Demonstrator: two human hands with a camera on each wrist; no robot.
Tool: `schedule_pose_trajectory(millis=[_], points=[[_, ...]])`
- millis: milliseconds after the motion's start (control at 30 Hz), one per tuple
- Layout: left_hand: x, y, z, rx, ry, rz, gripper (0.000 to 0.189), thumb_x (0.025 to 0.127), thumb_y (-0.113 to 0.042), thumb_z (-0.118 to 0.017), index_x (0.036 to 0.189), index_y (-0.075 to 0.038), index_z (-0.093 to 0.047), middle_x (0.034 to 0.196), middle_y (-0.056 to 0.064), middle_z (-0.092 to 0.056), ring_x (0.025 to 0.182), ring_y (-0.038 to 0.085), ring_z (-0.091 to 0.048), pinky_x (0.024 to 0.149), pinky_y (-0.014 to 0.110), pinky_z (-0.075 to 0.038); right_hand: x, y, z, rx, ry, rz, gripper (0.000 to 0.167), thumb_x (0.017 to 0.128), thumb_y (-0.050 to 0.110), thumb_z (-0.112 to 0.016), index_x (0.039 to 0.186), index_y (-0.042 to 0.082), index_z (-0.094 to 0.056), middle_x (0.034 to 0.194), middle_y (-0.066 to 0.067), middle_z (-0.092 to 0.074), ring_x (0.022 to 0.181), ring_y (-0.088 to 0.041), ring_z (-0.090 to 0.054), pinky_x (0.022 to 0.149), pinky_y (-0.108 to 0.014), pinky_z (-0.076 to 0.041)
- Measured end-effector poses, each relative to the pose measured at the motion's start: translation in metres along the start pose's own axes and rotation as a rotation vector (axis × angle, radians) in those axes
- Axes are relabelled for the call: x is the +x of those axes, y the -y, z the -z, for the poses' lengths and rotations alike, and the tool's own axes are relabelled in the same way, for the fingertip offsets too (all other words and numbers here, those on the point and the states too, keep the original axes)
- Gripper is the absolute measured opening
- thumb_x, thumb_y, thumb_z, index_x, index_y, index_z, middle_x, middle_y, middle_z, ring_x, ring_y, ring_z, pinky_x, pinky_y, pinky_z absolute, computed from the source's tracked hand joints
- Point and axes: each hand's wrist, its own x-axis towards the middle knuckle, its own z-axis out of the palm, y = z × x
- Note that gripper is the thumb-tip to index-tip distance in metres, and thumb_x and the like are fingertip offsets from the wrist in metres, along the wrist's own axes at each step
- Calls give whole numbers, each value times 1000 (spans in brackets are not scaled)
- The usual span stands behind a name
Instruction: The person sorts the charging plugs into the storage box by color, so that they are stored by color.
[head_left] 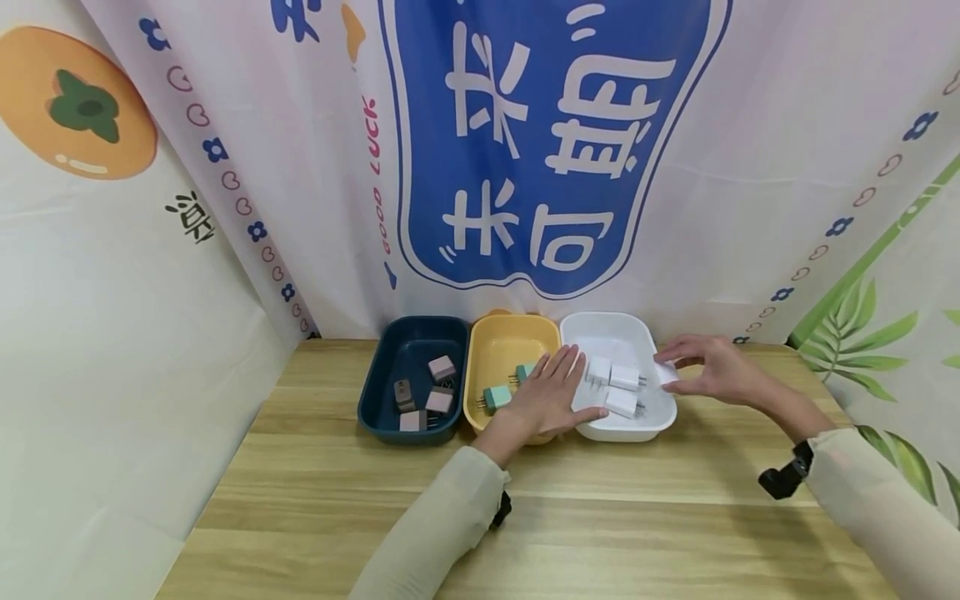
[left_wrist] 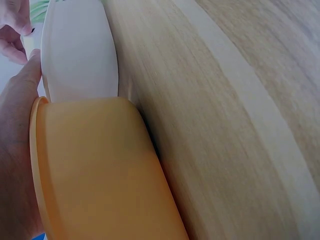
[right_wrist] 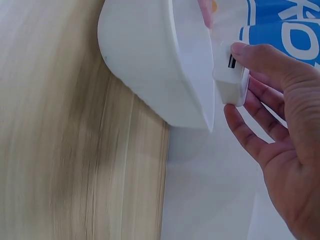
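Observation:
My right hand [head_left: 716, 368] pinches a white USB plug charger [right_wrist: 231, 75] between thumb and fingers, at the right rim of the white tray [head_left: 626, 434]. In the right wrist view the charger's dark USB port faces the camera. Several white chargers [head_left: 624, 377] lie inside that tray. With fingers straight and spread, my left hand [head_left: 542, 402] lies across the neighbouring edges of the yellow tray [head_left: 513, 327] and the white tray. Whether it touches the rims I cannot tell. It partly covers the green chargers [head_left: 498, 397] in the yellow tray.
Left of the yellow tray stands a navy tray [head_left: 416, 329] holding several pinkish and brown chargers [head_left: 441, 367]. All three trays sit side by side at the back of a wooden table [head_left: 600, 533]. A printed curtain [head_left: 337, 217] hangs right behind them.

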Motion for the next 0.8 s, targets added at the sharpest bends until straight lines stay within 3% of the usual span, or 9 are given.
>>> schedule_pose_trajectory(millis=[300, 800], points=[[-4, -2, 4, 13, -20, -14, 104, 98, -85, -30, 172, -17, -3, 179, 0, 6, 165, 17, 7, 133, 40, 3, 8, 5, -14, 65, 59, 13, 38, 74, 4, -96, 109, 2, -81, 113, -14, -77, 96, -29, -76, 78, -42, -66], [-8, -1, 5, 26, -41, -26, 103, 98, -85, -28, 172, -17, -4, 180, 1, 2, 165, 17, 5, 133, 40, 2, 14, 12, -39, 155, 176, -43, 34, 76, 7, -96, 107, 4, -82, 109, -8, -79, 97, -26, -75, 80, -41, -66]])
